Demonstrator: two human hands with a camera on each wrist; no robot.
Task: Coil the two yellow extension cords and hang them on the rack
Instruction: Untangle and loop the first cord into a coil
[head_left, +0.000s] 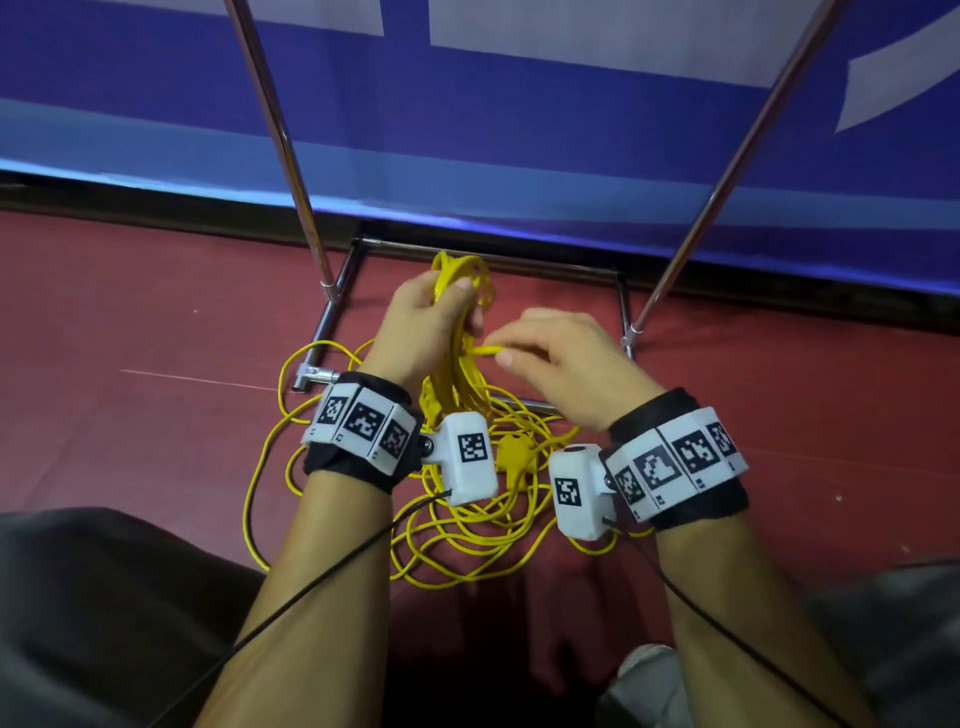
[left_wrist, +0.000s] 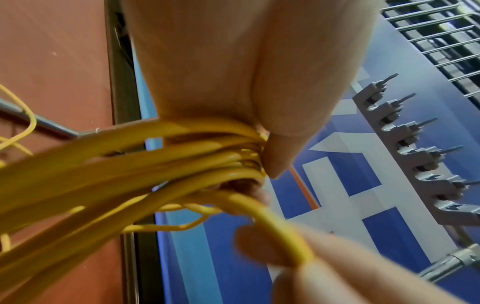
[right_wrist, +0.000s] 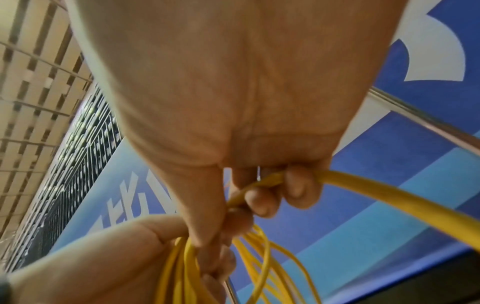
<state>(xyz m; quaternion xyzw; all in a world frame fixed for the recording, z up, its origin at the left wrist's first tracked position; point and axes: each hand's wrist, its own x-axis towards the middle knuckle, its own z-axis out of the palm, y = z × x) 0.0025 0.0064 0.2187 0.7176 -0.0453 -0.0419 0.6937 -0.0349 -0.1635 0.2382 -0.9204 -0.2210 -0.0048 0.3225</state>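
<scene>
My left hand (head_left: 441, 312) grips a bundle of yellow cord loops (head_left: 460, 275) above the floor; in the left wrist view its thumb presses the loops (left_wrist: 207, 156). Just to its right, my right hand (head_left: 545, 348) pinches a single strand of the same yellow cord (head_left: 483, 351), also seen as the yellow strand (right_wrist: 389, 197) running off right from curled fingers (right_wrist: 293, 185). Loose yellow cord (head_left: 467, 535) lies tangled on the red floor beneath both wrists, with a yellow plug (head_left: 514, 457) among it. Which cord is which cannot be told.
The rack's two chrome uprights (head_left: 280, 150) (head_left: 727, 182) rise from a rectangular base (head_left: 332, 312) on the red floor (head_left: 130, 338). A grey strip of hooks (left_wrist: 415, 148) shows in the left wrist view. A blue banner (head_left: 519, 104) stands behind. My knees fill the lower corners.
</scene>
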